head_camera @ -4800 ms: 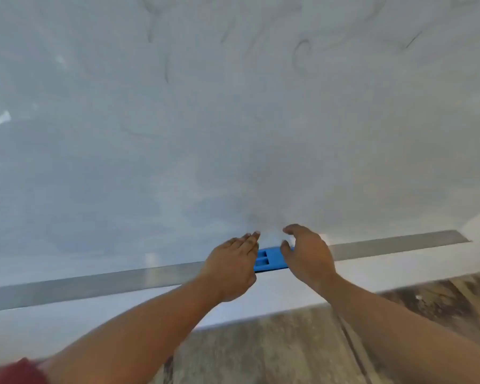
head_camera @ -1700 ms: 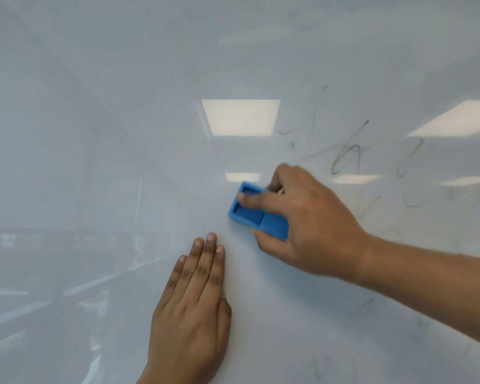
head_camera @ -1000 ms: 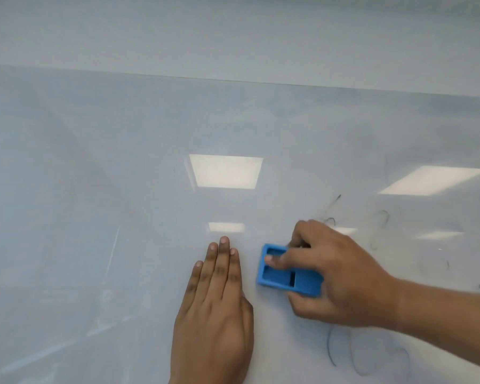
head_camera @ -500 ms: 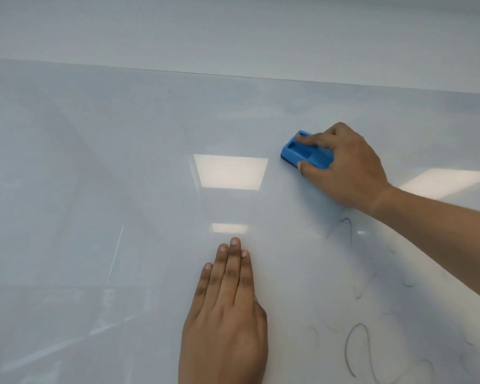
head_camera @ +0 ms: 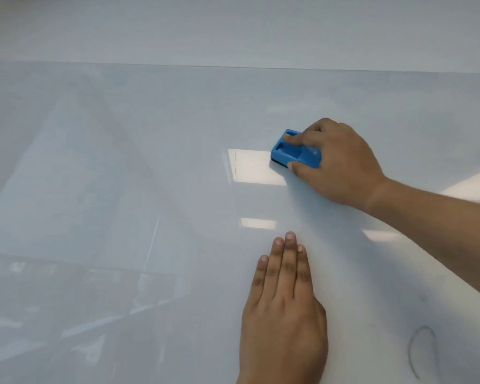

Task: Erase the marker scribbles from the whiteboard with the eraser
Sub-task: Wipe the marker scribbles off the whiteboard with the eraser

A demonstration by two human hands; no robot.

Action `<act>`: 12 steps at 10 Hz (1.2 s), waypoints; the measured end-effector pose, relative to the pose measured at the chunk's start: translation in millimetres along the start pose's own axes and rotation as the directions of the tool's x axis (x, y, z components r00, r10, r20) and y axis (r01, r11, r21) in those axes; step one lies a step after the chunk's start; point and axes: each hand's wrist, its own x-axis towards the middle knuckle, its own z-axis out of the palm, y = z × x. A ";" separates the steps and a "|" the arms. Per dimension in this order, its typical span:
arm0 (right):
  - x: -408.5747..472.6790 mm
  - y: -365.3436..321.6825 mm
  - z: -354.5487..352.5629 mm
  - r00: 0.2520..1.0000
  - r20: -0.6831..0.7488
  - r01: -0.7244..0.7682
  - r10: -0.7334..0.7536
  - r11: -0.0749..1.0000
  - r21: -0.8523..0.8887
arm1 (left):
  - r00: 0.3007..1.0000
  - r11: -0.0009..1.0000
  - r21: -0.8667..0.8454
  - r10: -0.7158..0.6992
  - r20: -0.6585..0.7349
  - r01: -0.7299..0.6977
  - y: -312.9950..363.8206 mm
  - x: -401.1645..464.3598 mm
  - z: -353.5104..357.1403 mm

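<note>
Head view, the only view.

Right hand: grip closed around the blue eraser, index finger laid along its top, thumb on the near edge. The dark felt face sits flat against the whiteboard. Eraser long axis runs roughly left-right, tilted a little, with its free end pointing left, away from the palm. It overlaps the corner of a reflected ceiling light.

Left hand: flat on the board, fingers straight and together, holding nothing. It lies below the right grip and slightly to its left, well apart from the eraser. Reads as a brace only.

Remaining marks: one faint looped scribble near the bottom-right corner, and a small grey smudge just above it. Both lie well below and to the right of the eraser grip, beyond the right forearm. From the left hand they lie to the right, at about knuckle level. The board directly around the eraser shows no marks I can make out; glare may hide faint ones.

Judgement: the key relation is that the leftover scribble sits down-right of the eraser, on the same side as the hand that holds it. The loop's long axis is near vertical, so crosswise to the eraser's. The next stroke likely pulls the eraser down and rightward toward the body. The right hand is the one to carry it; the left need not shift.
</note>
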 end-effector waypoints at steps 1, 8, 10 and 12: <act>-15.6 -48.9 15.7 0.955 0.091 0.277 -0.283 0.958 0.073 | 1.000 1.000 0.004 -0.004 0.026 0.004 -1.0 0.8 -1.7; 9.0 33.6 -13.2 0.994 0.031 0.106 -0.105 0.994 -0.014 | 1.000 1.000 0.003 0.025 -0.010 -0.025 -2.9 -1.4 -0.5; -58.5 41.2 -26.2 1.000 -0.008 0.024 -0.024 0.999 -0.028 | 0.999 1.000 -0.001 0.016 0.046 -0.016 -2.4 -2.5 -4.1; -185.9 13.3 -45.0 0.922 0.240 0.292 -0.305 0.952 0.087 | 0.997 1.000 -0.004 0.019 0.069 -0.018 -1.9 -3.8 -4.0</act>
